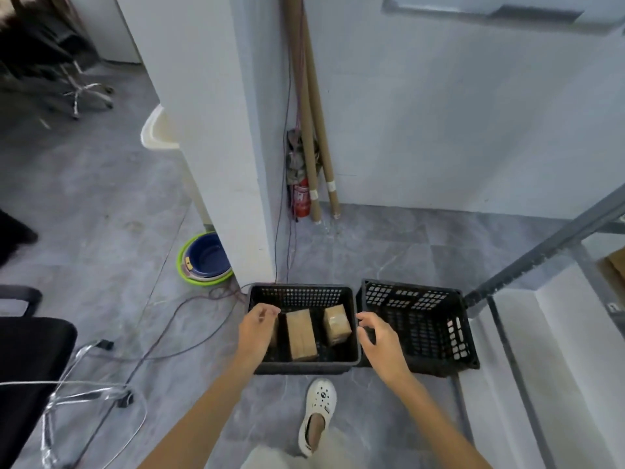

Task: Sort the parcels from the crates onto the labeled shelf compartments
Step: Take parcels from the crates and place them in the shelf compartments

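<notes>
Count: black crates (306, 366) (419, 333), 2; parcels (301, 335) (336, 324) (274, 333), 3, the 9 o'clock one mostly hidden; cardboard tubes (314, 194) (331, 187), 2; fire extinguisher (302, 199), 1; hands (257, 328) (380, 340), 2.

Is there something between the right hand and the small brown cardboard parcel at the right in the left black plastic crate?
Nothing visible. The right hand hovers over the open left black plastic crate's right rim, and the small brown cardboard parcel lies uncovered beside it.
</notes>
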